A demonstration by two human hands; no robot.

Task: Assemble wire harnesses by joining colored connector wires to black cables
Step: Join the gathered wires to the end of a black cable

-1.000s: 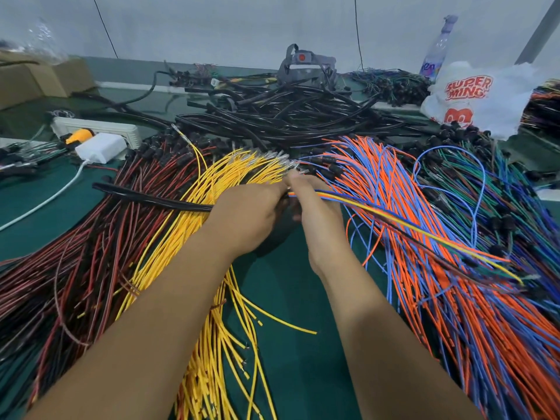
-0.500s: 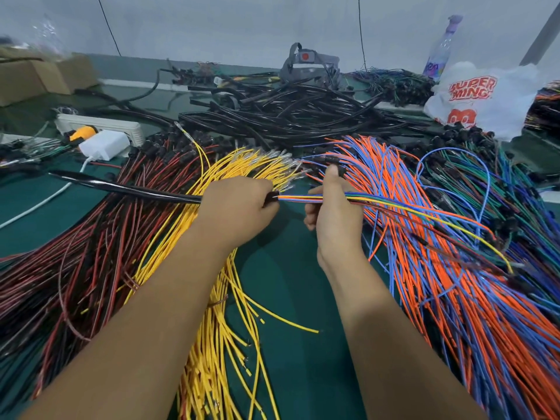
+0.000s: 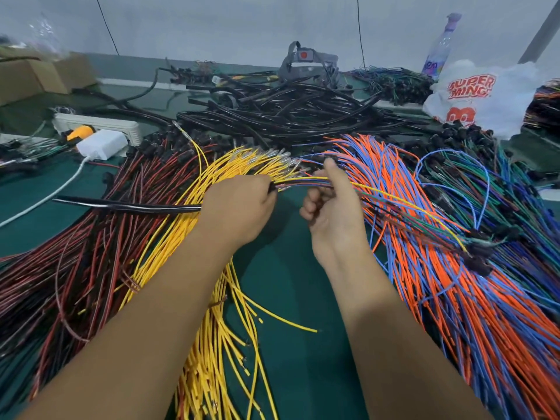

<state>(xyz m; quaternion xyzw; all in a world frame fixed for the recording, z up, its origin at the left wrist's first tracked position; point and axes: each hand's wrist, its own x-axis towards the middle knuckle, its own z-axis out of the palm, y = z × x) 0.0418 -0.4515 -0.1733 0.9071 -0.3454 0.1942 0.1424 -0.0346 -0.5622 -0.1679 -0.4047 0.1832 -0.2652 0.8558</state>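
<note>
I count two hands: my left hand (image 3: 239,204) and my right hand (image 3: 330,207). Around the black cable (image 3: 127,205) I see one white power strip (image 3: 97,124), one white charger (image 3: 101,144), one plastic bag (image 3: 485,98), one bottle (image 3: 441,47) and one cardboard box (image 3: 39,77); the loose wires are too many to count.

Wiring assembly workshop: green worktop (image 3: 291,298) carries sorted bulk piles of yellow wires (image 3: 212,344), orange and blue wires (image 3: 454,313), red and black wires (image 3: 75,253), a heap of black cables (image 3: 288,110) and a power strip (image 3: 97,124)
</note>
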